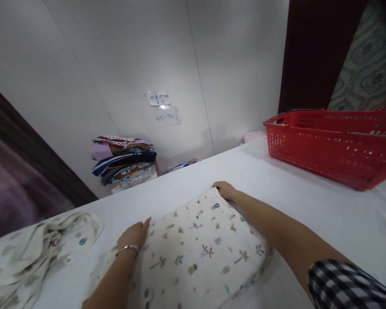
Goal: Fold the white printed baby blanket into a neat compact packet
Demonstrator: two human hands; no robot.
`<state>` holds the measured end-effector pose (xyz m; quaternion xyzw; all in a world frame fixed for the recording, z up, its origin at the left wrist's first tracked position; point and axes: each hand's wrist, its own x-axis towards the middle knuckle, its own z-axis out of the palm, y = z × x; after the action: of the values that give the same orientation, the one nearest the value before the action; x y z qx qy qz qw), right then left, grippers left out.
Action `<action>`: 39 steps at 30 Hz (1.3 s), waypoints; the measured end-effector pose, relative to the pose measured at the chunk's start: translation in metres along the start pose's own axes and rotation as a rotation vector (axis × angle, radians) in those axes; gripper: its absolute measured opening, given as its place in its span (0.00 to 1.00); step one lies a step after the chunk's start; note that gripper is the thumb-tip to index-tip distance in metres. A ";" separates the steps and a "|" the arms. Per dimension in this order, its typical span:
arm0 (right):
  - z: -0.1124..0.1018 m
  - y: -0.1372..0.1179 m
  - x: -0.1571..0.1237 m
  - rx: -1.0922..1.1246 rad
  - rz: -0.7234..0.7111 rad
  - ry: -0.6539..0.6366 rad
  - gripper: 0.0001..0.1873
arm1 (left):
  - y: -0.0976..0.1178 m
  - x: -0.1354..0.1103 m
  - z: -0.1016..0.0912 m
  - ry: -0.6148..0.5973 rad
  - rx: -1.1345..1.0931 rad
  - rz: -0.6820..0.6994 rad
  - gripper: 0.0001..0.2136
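A white cloth (193,253) printed with small palm trees, plants and animals lies folded in layers on the white table in front of me. My right hand (225,191) is closed around its far right corner, fingers curled over the edge. At the far left edge of the cloth, my left hand (133,236), with a bracelet at the wrist, grips the fabric; most of its fingers are hidden from view. Further left, a crumpled white cloth (22,253) with grey, red and blue prints rests on the table, apart from my hand.
A red plastic basket (324,150) with metal handles stands on the table (244,169) at the right. Beyond the far edge is a stack of folded fabrics (125,159). Handwritten paper labels (165,116) are taped to the wall. Sheer purple fabric (19,180) hangs at the left.
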<state>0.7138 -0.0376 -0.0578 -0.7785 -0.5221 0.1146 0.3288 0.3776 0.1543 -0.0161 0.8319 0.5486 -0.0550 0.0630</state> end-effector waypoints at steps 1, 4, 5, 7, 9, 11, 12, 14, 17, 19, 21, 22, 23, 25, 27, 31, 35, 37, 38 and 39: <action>0.000 0.001 0.000 -0.001 -0.005 -0.001 0.13 | -0.001 0.000 0.000 0.003 -0.007 0.005 0.27; 0.000 0.004 0.000 0.018 -0.016 0.004 0.14 | -0.004 0.001 0.002 0.011 -0.023 0.002 0.26; 0.000 0.005 0.001 0.027 -0.017 0.004 0.14 | -0.005 0.001 0.002 0.018 -0.026 0.002 0.26; 0.002 0.008 0.001 0.051 -0.014 0.004 0.14 | -0.006 0.001 0.003 0.031 -0.033 0.008 0.26; 0.004 0.010 0.002 0.077 -0.004 -0.001 0.16 | -0.006 0.000 0.002 0.035 -0.042 0.011 0.26; 0.006 0.011 0.002 0.104 0.007 -0.003 0.17 | -0.007 -0.001 0.001 0.033 -0.048 0.004 0.26; 0.007 0.012 0.002 0.120 0.011 -0.003 0.18 | -0.009 -0.001 0.000 0.032 -0.047 -0.007 0.26; 0.006 0.013 0.003 0.162 0.031 -0.005 0.19 | -0.013 -0.001 -0.003 0.028 -0.043 -0.045 0.26; -0.005 0.008 0.001 0.207 0.115 -0.017 0.22 | -0.024 -0.002 -0.008 0.041 -0.060 -0.102 0.27; -0.016 -0.003 -0.003 0.157 0.163 0.033 0.24 | -0.032 -0.005 -0.007 0.080 -0.083 -0.086 0.28; -0.024 -0.019 -0.010 0.033 0.119 0.119 0.26 | -0.037 -0.011 0.000 0.151 -0.051 0.015 0.27; -0.025 -0.028 -0.015 -0.039 0.055 0.153 0.28 | -0.039 -0.015 0.005 0.191 -0.007 0.073 0.27; -0.023 -0.036 -0.021 -0.108 -0.024 0.161 0.31 | -0.040 -0.019 0.011 0.218 0.045 0.130 0.26; -0.014 -0.048 -0.033 -0.220 -0.132 0.076 0.38 | -0.041 -0.027 0.023 0.195 0.132 0.199 0.26; -0.001 -0.050 -0.042 -0.284 -0.088 -0.087 0.43 | -0.039 -0.033 0.030 0.121 0.147 0.190 0.28; 0.009 -0.042 -0.042 -0.310 0.076 -0.258 0.46 | -0.035 -0.034 0.030 0.061 0.092 0.174 0.31; -0.007 -0.048 -0.037 -0.283 0.157 -0.327 0.45 | -0.038 -0.041 0.021 0.086 0.061 0.147 0.29; -0.012 -0.055 -0.046 -0.331 0.158 -0.275 0.46 | -0.046 -0.054 0.022 0.135 0.099 0.177 0.27; -0.011 -0.057 -0.054 -0.361 0.126 -0.247 0.46 | -0.052 -0.062 0.024 0.155 0.129 0.203 0.26; -0.009 -0.058 -0.062 -0.383 0.082 -0.234 0.47 | -0.057 -0.071 0.027 0.163 0.156 0.227 0.26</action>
<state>0.6493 -0.0828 -0.0244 -0.8286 -0.5369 0.1161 0.1076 0.2972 0.1080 -0.0340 0.8925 0.4486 -0.0223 -0.0404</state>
